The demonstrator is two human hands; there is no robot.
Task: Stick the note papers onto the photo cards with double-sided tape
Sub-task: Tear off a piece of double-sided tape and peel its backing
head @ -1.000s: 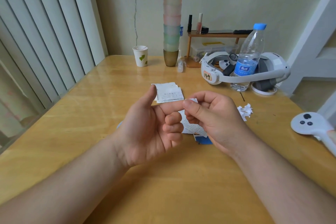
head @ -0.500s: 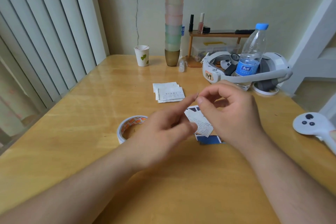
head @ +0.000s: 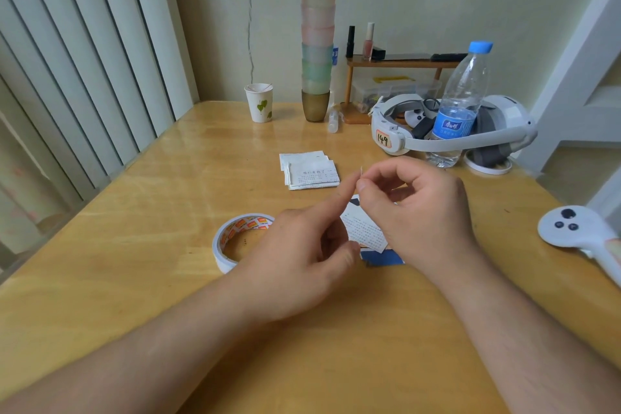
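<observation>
Nearest, two bare forearms reach in over the wooden tabletop point(head: 141, 212). The left hand point(head: 295, 262) hovers low above the roll of double-sided tape point(head: 235, 239), which lies flat on the tabletop just beneath and to the left of it. Its forefinger is stretched straight out and up, while the other fingers point(head: 339, 255) are curled inward; whether they hold anything cannot be told.

The right hand point(head: 420, 212) sits just beside it, raised a little higher. Its thumb and forefinger are pinched together on a tiny sliver of white backing strip point(head: 361, 172), right at the tip of the left forefinger; the remaining fingers are loosely curled. Under and between the two hands lies a note paper point(head: 364, 232) with printed lines, resting tilted on a blue photo card point(head: 381, 257) whose edge shows below it.

A little farther back, a small stack of note papers point(head: 311, 170) lies flat at mid-table. To the far right rests a white controller point(head: 578, 232). Beyond, a water bottle point(head: 458, 104) with a blue cap stands inside the band of a white headset point(head: 453, 131). Along the wall stand a paper cup point(head: 258, 102), a tall tower of stacked cups point(head: 317, 37) and a small wooden shelf point(head: 396, 65).
</observation>
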